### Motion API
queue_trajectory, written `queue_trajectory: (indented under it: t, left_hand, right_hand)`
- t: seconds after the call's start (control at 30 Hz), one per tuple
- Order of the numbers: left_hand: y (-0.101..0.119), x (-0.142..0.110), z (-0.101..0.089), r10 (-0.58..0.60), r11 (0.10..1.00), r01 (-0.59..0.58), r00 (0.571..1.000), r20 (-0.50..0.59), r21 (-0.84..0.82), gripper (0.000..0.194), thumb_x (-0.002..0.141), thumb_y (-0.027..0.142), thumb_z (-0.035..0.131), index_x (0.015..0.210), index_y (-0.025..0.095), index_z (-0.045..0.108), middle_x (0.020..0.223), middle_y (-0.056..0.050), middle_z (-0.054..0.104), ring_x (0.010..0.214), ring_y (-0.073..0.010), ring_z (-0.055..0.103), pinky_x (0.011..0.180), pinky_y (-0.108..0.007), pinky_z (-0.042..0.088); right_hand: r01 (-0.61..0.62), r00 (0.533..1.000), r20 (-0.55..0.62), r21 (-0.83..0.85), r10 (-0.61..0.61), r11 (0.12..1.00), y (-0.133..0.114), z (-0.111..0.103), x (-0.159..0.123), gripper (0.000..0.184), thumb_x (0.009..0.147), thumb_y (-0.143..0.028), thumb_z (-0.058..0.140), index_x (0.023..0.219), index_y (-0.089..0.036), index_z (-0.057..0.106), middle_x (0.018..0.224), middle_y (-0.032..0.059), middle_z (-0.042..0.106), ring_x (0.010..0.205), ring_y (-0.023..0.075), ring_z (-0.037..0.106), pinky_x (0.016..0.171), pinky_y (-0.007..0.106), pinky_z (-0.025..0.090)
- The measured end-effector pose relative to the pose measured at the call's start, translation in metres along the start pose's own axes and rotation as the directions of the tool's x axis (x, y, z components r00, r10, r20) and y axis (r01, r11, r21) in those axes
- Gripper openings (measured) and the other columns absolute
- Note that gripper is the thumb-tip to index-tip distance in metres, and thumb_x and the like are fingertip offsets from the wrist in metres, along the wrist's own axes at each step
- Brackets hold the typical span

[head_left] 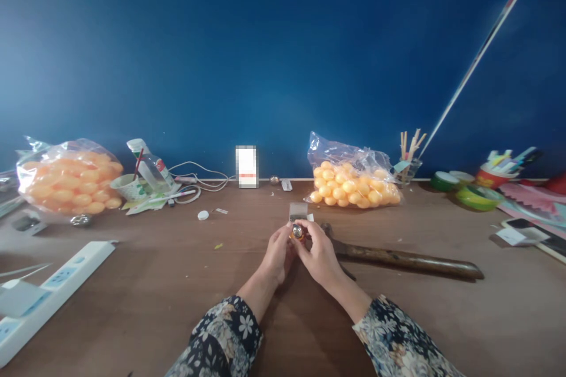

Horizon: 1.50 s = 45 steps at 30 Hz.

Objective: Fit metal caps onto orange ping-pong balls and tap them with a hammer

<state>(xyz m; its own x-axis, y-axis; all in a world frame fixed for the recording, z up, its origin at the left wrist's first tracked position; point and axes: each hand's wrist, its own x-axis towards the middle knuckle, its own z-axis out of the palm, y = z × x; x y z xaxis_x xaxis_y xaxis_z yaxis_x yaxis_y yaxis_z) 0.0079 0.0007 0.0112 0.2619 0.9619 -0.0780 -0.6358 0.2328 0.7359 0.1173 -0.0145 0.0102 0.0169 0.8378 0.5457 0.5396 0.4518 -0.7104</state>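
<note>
Just right of the hands, a hammer point(407, 261) with a long, dark wooden handle lies on the brown tabletop point(177, 306), its head end partly behind the right hand point(319, 252) and its handle running off to the right. Beyond the hands and a little to the right sits a clear bag of orange balls point(354, 185), and past it a holder of sticks point(407, 168). Well to the right are rolls of tape point(479, 197), a red cup of pens point(497, 174) and a phone point(537, 238). Left of the hands, a white power strip point(57, 294) slants across the near side, with a second bag of orange balls point(71, 181) behind it; a plastic bottle point(152, 168) leans by a paper cup point(131, 187), and a small white cap point(203, 215) lies nearer the hands. Both forearms reach forward from floral sleeves and converge, the left hand point(278, 254) and right hand facing each other with fingers curled inward. Between them their fingertips pinch a small round object point(298, 232), shiny and silvery on top with an orange rim; its underside is hidden by the fingers.
</note>
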Motion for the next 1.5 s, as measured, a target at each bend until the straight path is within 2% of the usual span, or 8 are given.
queue_trajectory:
  t: [0.47,0.7,1.5]
  left_hand:
    - [0.0008,-0.0007,0.0018,-0.002,1.000,0.002,1.000,0.000,-0.020,0.025,0.078,0.035,0.066,0.084,0.010,0.066,0.081,-0.009,0.071,0.075,-0.0182,0.067,0.077,-0.030,0.052]
    - [0.0006,-0.0008,0.0015,-0.013,1.000,0.013,1.000,-0.017,-0.009,0.025,0.078,0.035,0.067,0.083,0.011,0.066,0.078,-0.008,0.070,0.071,-0.0172,0.067,0.072,-0.028,0.052]
    - [0.0002,-0.0001,0.0015,0.002,1.000,-0.002,1.000,-0.025,-0.019,0.025,0.076,0.035,0.068,0.082,0.011,0.066,0.077,-0.007,0.069,0.071,-0.0167,0.066,0.072,-0.028,0.052]
  right_hand:
    - [0.019,1.000,0.003,-0.001,-0.019,1.000,0.0004,-0.0005,0.0007,0.031,0.080,-0.021,0.058,0.111,-0.022,0.056,0.105,0.0093,0.065,0.097,0.0236,0.062,0.086,0.039,0.052]
    - [0.013,1.000,0.000,-0.009,-0.013,1.000,-0.0018,-0.0015,0.0010,0.030,0.080,-0.020,0.058,0.109,-0.021,0.056,0.105,0.0093,0.066,0.096,0.0237,0.063,0.085,0.039,0.053]
    - [0.007,1.000,0.020,-0.010,-0.007,1.000,-0.0005,-0.0013,0.0005,0.031,0.081,-0.021,0.058,0.111,-0.022,0.056,0.105,0.0096,0.065,0.098,0.0241,0.062,0.086,0.040,0.052]
